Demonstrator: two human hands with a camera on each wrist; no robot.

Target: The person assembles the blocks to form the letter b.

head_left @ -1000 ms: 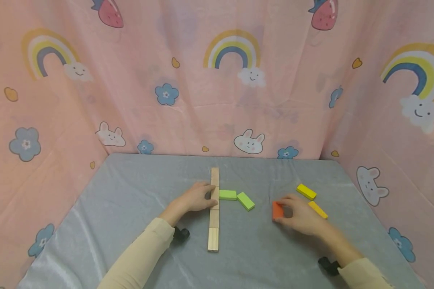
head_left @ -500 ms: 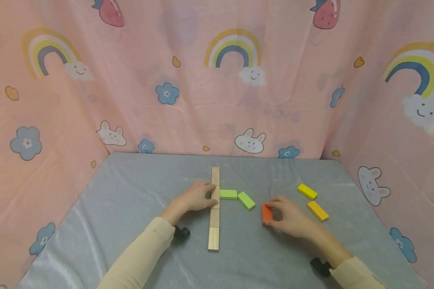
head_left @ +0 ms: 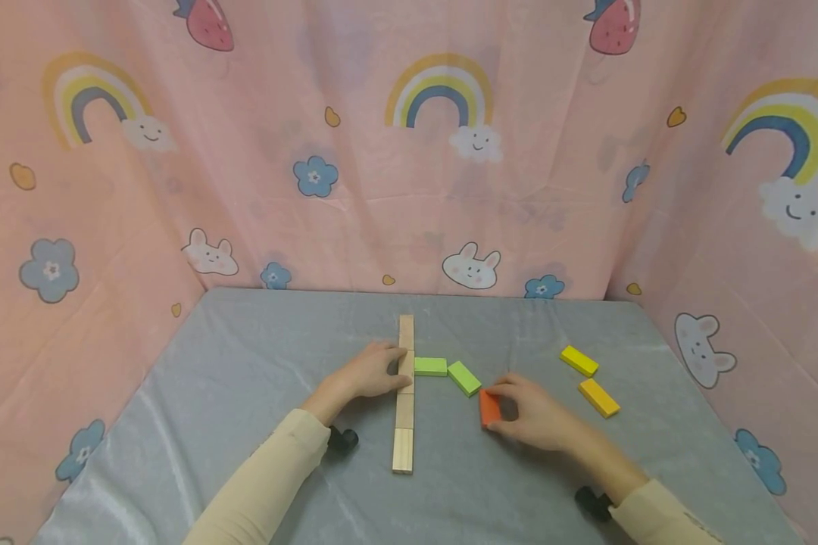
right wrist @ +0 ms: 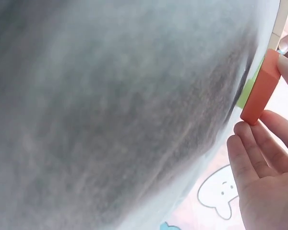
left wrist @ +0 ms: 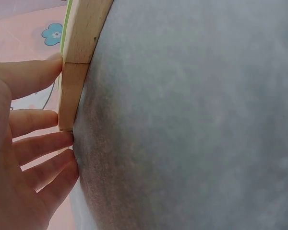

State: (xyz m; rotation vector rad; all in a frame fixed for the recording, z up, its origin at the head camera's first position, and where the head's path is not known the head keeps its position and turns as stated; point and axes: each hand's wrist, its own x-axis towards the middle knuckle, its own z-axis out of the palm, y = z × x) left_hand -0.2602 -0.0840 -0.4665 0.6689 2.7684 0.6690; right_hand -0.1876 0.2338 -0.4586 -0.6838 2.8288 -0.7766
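- Four bare wooden blocks (head_left: 404,409) lie end to end in one straight row.
- A light green block (head_left: 430,367) lies crosswise against this row.
- Beside it, another green block (head_left: 464,378) is slanted.
- The orange block (head_left: 491,409) has its far end just beside the slanted one.

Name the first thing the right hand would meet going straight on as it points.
Probably the slanted green block, just beyond the orange block the right hand pinches; whether the blocks touch is unclear.

2 sleeved forearms (head_left: 266,477) forward; left hand (head_left: 363,372), right hand (head_left: 535,414) in pinch grips
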